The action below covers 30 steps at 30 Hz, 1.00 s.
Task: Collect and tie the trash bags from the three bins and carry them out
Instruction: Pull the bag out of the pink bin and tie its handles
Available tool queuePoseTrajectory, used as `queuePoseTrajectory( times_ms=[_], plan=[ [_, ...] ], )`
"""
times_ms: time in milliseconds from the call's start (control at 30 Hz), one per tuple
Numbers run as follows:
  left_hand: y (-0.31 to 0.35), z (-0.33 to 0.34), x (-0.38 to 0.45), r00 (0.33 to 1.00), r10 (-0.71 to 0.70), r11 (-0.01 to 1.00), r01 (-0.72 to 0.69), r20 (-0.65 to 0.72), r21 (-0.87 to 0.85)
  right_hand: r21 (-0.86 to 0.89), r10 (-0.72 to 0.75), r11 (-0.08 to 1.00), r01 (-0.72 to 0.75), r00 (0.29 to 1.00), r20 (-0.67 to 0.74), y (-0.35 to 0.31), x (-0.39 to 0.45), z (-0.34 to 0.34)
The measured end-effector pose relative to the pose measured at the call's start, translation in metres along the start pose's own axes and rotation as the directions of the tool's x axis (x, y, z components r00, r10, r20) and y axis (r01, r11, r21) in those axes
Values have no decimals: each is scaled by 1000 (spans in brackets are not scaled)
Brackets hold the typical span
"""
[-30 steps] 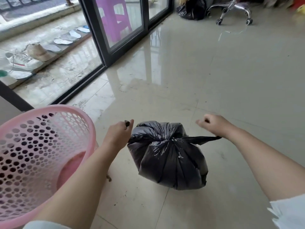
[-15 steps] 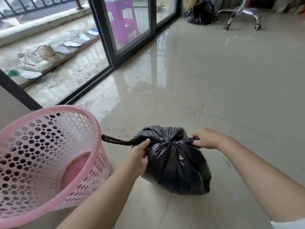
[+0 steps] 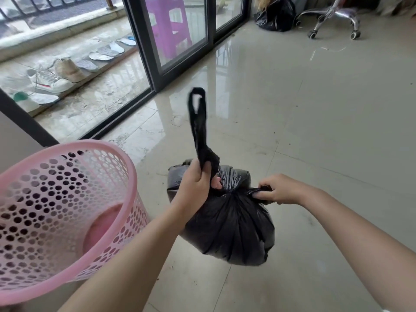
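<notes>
Black, glossy film is forming the bag point(image 3: 227, 224), which is sitting on the floor point(image 3: 315, 131) just right of the bin point(image 3: 67, 199). The film is creasing in fine pleats that are converging on the gathered neck, and the body is bulging into a rounded, lumpy mass. No brand, label or writing is showing legibly on any surface.

The left hand point(image 3: 195, 185) is gripping one handle point(image 3: 198, 122) in a closed fist at the neck; the handle is standing up as a twisted strip ending in a small loop. The right hand point(image 3: 279, 190) is pinching the other handle, a short crumpled tab, at the right side of the neck, with the fingers curled round it.

The bin is pink moulded plastic, round, with a smooth thick rim and a wall perforated by circular holes of mixed sizes. It is tilting toward the viewer.

The floor is polished pale tile, reflecting the dark-framed sliding door point(image 3: 144, 48). Beyond the glass, a purple plastic stool point(image 3: 171, 25) is standing, and shoes point(image 3: 56, 77) and flat insoles are lying in a row along a ledge. At the far wall, a second bag point(image 3: 275, 15) of the same black film is sitting near the chromed, castored base of a chair point(image 3: 333, 19).
</notes>
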State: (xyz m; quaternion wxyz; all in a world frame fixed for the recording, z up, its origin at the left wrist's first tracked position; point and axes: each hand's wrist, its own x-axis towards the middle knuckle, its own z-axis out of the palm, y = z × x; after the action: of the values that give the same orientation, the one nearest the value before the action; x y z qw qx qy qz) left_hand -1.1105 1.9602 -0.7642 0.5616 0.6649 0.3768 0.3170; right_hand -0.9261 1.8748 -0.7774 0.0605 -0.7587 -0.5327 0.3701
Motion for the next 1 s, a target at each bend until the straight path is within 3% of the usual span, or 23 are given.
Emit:
queuePoseTrajectory(
  times_ms=[100, 167, 233, 300, 367, 467, 633, 733, 800, 867, 933, 1000],
  plan=[
    [17, -7, 3, 1000, 5, 997, -5, 1, -74, 195, 7, 981, -15, 999, 38, -1, -3, -2],
    [18, -11, 6, 992, -112, 989, 117, 57, -90, 447, -12, 894, -25, 997, 79, -4, -7, -7],
    [5, -13, 9, 963, -251, 962, 236, 103, 137, 637, -61, 768, -56, 985, 160, -4, -10, -12],
    [-8, -16, 8, 935, -341, 825, 247, 100, 509, 732, -72, 674, -102, 977, 202, -1, -11, -12],
    [-14, -18, 1, 889, -428, 676, 195, 162, 711, 788, -48, 600, -139, 977, 208, 2, -10, -7],
    [-10, -17, -8, 841, -477, 577, 80, 255, 813, 862, -49, 487, -143, 980, 191, 1, -7, 0],
    [-18, 2, -19, 884, -367, 378, -143, 290, 915, 933, -52, 359, -29, 997, 51, -10, 2, -2],
    [-22, 10, -28, 909, -339, 251, -162, 244, 954, 948, -101, 320, -7, 994, 42, -15, 4, 1],
    [-22, 9, -29, 920, -342, 247, -110, 193, 963, 953, -118, 302, 1, 992, 37, -15, 4, 2],
    [-21, 4, -28, 919, -352, 326, -58, 177, 944, 929, -101, 369, 28, 995, 10, -11, 6, 4],
    [-17, -3, -25, 877, -424, 420, -32, 228, 907, 781, -55, 623, 46, 998, -15, -10, 7, 6],
    [-12, -9, -20, 777, -554, 532, 55, 298, 845, 567, -76, 824, 27, 995, 62, -18, 5, 11]
  ],
)
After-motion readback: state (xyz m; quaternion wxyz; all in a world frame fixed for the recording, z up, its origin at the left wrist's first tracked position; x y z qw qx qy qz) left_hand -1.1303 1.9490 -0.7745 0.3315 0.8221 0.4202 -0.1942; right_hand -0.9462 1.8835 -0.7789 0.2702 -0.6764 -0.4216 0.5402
